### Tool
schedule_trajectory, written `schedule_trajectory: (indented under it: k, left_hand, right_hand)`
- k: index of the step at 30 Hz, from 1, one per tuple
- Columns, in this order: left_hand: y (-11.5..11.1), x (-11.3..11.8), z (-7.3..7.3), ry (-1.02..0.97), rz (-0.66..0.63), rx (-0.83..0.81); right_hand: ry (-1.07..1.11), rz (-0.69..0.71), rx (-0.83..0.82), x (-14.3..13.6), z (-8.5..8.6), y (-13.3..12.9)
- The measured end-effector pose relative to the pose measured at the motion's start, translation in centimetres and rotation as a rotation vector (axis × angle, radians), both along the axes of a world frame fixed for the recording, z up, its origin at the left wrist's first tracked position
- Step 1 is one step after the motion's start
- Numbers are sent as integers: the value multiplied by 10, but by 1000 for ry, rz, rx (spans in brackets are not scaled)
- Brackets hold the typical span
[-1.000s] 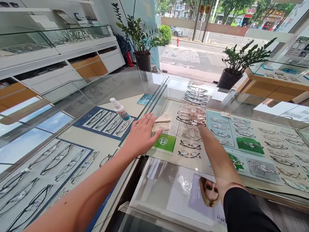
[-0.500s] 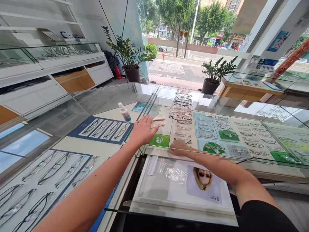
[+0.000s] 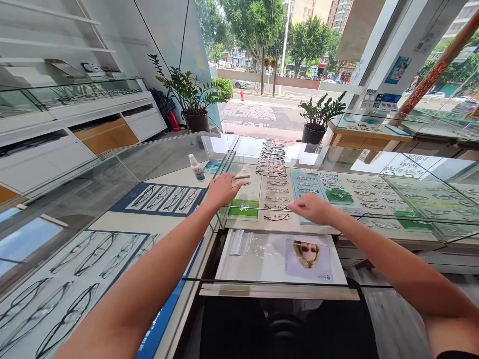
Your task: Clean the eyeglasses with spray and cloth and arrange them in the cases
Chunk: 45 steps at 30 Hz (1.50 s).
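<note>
My left hand (image 3: 222,190) rests on the glass counter top with its fingers stretched and thumb apart. Beside its fingertips lies a crumpled beige cloth (image 3: 241,178), close to the thumb. My right hand (image 3: 310,208) is over the glass to the right, fingers curled together; whatever they may hold is hidden. Under the glass, near that hand, a column of eyeglasses (image 3: 277,205) runs away from me. A green card with a white emblem (image 3: 244,208) lies just in front of the cloth. Below the counter, an open drawer (image 3: 247,269) holds a picture card (image 3: 309,259) and clear plastic.
A white spray bottle (image 3: 196,168) stands left of my left hand. More eyeglasses lie on a blue-edged tray (image 3: 164,198) in the left case. Further eyeglasses (image 3: 370,193) fill the right case. Potted plants (image 3: 196,122) stand beyond the counter by the entrance.
My right hand has moved from the counter's front edge up and rightward over the glass. My left hand stays beside the cloth. The view has shifted, and the drawer shows less depth.
</note>
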State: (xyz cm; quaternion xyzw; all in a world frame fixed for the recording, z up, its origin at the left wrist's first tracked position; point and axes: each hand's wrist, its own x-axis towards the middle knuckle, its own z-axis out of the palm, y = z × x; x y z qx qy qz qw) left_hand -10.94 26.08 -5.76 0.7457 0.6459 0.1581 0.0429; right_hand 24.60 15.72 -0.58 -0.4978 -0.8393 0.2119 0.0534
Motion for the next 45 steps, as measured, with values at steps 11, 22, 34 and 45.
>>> schedule_trajectory:
  k: [11,22,34,45]
  left_hand:
    - [-2,-4,8,-168,111,78]
    - [-14,2,20,9,114,325]
    - [69,105,54,264,-465,169]
    - [111,127,57,477,-468,53]
  right_hand:
    - [-133,-790,353,93,-56,91]
    - [-172,-926,139,120,-72,107]
    - [-158,-915,148,112,-68,108]
    - [-91,-908,161,100,-60,105]
